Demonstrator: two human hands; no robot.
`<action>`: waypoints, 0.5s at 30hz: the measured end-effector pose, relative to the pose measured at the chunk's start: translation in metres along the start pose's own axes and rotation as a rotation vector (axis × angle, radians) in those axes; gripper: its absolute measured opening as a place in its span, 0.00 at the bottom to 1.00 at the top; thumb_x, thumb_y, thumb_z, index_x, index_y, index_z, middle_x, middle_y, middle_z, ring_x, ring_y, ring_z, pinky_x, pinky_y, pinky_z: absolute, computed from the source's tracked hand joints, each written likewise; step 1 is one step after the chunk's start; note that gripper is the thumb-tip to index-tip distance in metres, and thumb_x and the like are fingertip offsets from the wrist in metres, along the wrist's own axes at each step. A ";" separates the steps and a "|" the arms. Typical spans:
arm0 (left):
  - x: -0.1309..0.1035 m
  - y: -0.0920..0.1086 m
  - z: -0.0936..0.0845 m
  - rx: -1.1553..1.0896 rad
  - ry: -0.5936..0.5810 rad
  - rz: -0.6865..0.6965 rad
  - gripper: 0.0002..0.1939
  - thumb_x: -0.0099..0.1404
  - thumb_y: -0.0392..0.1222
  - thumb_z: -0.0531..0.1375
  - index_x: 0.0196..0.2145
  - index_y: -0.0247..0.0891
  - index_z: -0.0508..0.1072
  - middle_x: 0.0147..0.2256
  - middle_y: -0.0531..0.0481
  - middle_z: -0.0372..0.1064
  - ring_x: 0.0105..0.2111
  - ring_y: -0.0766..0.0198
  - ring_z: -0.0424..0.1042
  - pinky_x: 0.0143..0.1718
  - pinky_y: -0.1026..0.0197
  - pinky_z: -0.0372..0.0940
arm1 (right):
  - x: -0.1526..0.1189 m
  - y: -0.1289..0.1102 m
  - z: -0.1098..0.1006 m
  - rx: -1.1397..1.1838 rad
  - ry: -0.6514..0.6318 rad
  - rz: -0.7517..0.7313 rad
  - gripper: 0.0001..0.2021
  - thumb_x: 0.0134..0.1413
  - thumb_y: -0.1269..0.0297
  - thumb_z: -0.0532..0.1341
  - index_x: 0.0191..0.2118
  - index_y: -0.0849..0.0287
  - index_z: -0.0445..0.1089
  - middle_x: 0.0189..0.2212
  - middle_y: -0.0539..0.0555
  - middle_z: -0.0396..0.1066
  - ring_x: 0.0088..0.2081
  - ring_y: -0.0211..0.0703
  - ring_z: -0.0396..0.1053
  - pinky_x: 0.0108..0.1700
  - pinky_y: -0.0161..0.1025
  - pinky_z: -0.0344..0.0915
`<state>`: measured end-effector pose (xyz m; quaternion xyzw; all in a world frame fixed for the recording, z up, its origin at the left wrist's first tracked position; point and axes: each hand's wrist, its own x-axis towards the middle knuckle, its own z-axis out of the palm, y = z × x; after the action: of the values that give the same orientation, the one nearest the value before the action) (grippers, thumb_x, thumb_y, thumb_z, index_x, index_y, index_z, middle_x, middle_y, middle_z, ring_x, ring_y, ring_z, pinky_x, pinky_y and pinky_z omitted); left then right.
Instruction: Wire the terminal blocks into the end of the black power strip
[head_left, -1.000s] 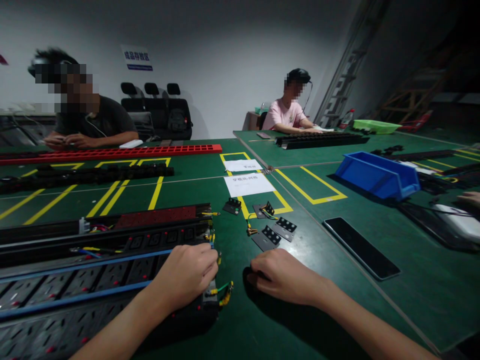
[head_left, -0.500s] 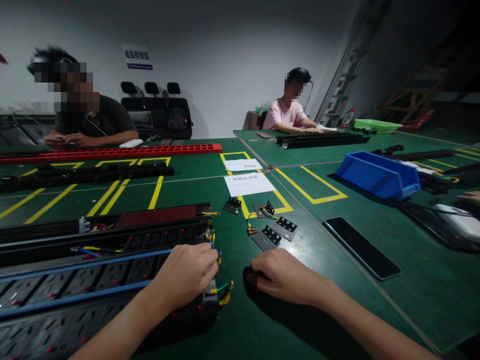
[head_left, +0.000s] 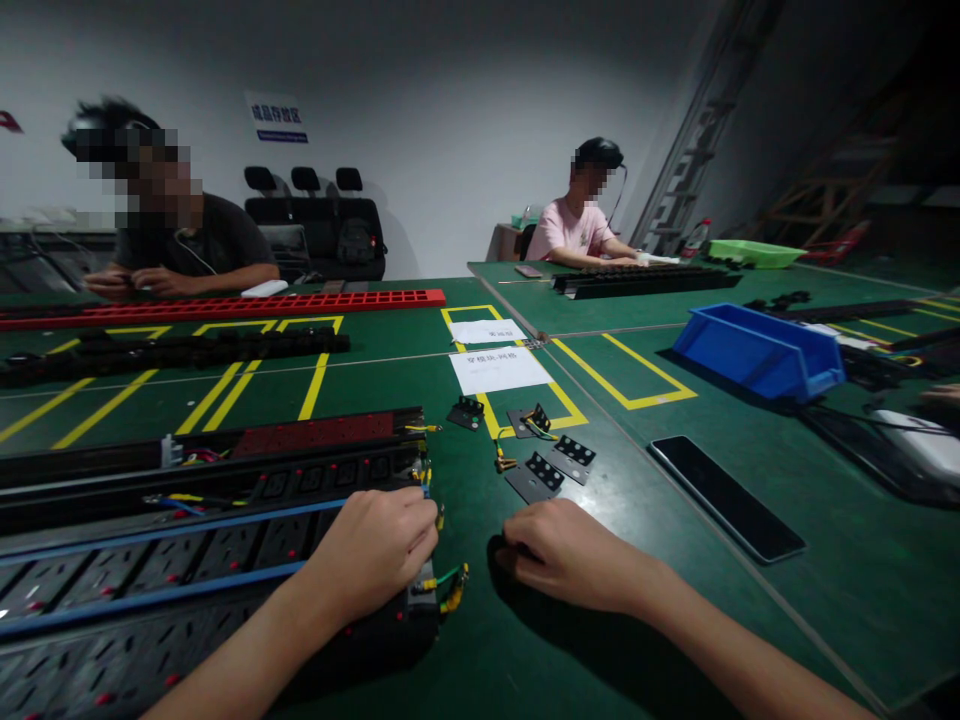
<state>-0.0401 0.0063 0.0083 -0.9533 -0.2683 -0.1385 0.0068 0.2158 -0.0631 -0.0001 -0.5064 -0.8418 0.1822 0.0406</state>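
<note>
My left hand [head_left: 379, 540] lies over the right end of a blue-edged power strip [head_left: 221, 550], its fingers closed around that end. The fingertips are hidden behind the knuckles. My right hand [head_left: 566, 550] rests on the green table as a loose fist, with nothing seen in it. Just beyond it lie several black brackets with holes [head_left: 534, 478]. A yellow-green wire with a metal end [head_left: 504, 460] lies beside them. Another black power strip [head_left: 187, 650] is nearest to me, with a yellow-green wire [head_left: 454, 590] sticking out of its end.
Beyond my left hand lies a power strip with a dark red panel [head_left: 315, 432]. Paper labels [head_left: 499, 372] lie mid-table. On the right are a phone [head_left: 727, 495] and a blue bin [head_left: 757, 350]. Two co-workers sit across the table, behind a red slotted rail [head_left: 375, 300] and black strips [head_left: 645, 280].
Both of my hands keep the same place and pose. The whole view has shifted very slightly. No object has visibly moved.
</note>
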 end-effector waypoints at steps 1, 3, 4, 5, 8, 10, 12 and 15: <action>0.000 0.000 0.000 -0.001 0.003 0.001 0.15 0.70 0.34 0.52 0.24 0.39 0.67 0.23 0.54 0.63 0.21 0.66 0.60 0.25 0.59 0.46 | 0.000 0.000 0.000 0.002 -0.004 0.000 0.08 0.63 0.68 0.60 0.32 0.58 0.72 0.27 0.50 0.73 0.28 0.38 0.65 0.32 0.37 0.50; 0.000 0.000 0.001 -0.003 0.006 0.004 0.15 0.70 0.34 0.52 0.24 0.39 0.67 0.23 0.54 0.63 0.22 0.66 0.60 0.25 0.58 0.46 | 0.000 0.000 -0.001 0.003 -0.010 0.002 0.08 0.63 0.68 0.60 0.32 0.58 0.72 0.28 0.50 0.73 0.28 0.38 0.65 0.32 0.37 0.51; 0.000 0.000 0.001 -0.005 0.009 0.005 0.15 0.70 0.34 0.52 0.24 0.39 0.67 0.23 0.54 0.63 0.21 0.66 0.60 0.25 0.58 0.45 | 0.000 0.000 -0.001 0.002 -0.013 0.004 0.07 0.63 0.68 0.60 0.32 0.58 0.72 0.28 0.50 0.73 0.28 0.38 0.65 0.32 0.37 0.51; 0.000 0.000 0.000 -0.007 0.010 0.006 0.15 0.70 0.34 0.52 0.25 0.39 0.67 0.23 0.54 0.63 0.21 0.66 0.60 0.25 0.58 0.45 | 0.000 0.000 -0.001 0.001 -0.014 0.005 0.07 0.63 0.69 0.60 0.32 0.58 0.72 0.28 0.50 0.73 0.28 0.38 0.65 0.32 0.37 0.51; -0.001 0.000 0.000 -0.009 0.005 0.003 0.15 0.70 0.34 0.53 0.25 0.39 0.67 0.23 0.54 0.63 0.21 0.66 0.60 0.25 0.58 0.45 | 0.000 0.000 0.000 -0.001 -0.005 0.006 0.08 0.63 0.68 0.60 0.32 0.58 0.72 0.28 0.51 0.73 0.28 0.38 0.65 0.32 0.37 0.50; 0.000 0.000 0.000 -0.003 -0.003 -0.004 0.15 0.70 0.34 0.52 0.25 0.39 0.67 0.24 0.54 0.64 0.22 0.66 0.60 0.25 0.58 0.44 | 0.001 0.000 0.000 0.001 0.001 0.001 0.08 0.63 0.67 0.60 0.31 0.58 0.72 0.27 0.51 0.73 0.28 0.38 0.65 0.32 0.37 0.50; 0.000 0.000 0.000 0.006 -0.012 -0.006 0.15 0.70 0.35 0.52 0.25 0.39 0.67 0.24 0.53 0.64 0.22 0.66 0.60 0.25 0.59 0.45 | 0.001 0.001 0.001 0.002 0.001 0.002 0.08 0.63 0.68 0.60 0.31 0.58 0.71 0.27 0.51 0.73 0.28 0.38 0.65 0.32 0.37 0.50; 0.000 0.000 0.000 0.018 -0.020 0.003 0.15 0.71 0.35 0.52 0.26 0.39 0.68 0.24 0.53 0.65 0.22 0.66 0.61 0.25 0.59 0.47 | 0.001 0.001 0.001 0.006 -0.007 0.010 0.07 0.62 0.69 0.59 0.32 0.58 0.72 0.28 0.51 0.73 0.28 0.38 0.66 0.32 0.37 0.50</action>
<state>-0.0397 0.0066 0.0081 -0.9549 -0.2681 -0.1266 0.0127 0.2160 -0.0625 -0.0015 -0.5098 -0.8389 0.1866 0.0385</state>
